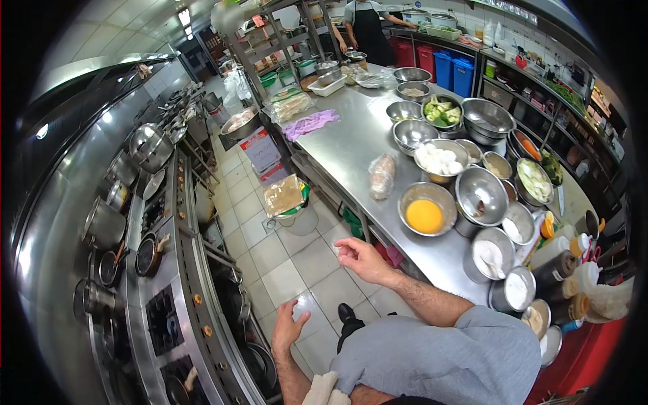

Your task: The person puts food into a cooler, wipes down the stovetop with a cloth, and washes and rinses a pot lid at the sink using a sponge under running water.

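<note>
Head view: cloth (311, 124) near bowls (427, 208).

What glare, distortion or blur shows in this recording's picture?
Head view: fisheye bending curves the range hood; corners black; ceiling lights overexposed; glare on the floor; left hand and right hand fairly sharp, far background softer.

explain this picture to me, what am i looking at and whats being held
There is no machine: a person works with bare hands, and the one picture comes from a camera on their head, looking forward and down. The left hand and right hand are over the tiled floor, holding nothing. The steel table bears a purple cloth, a plastic-wrapped bundle and many metal bowls, one with something yellow-orange inside. A stove stands to the left; someone in a dark apron is beyond.
</note>
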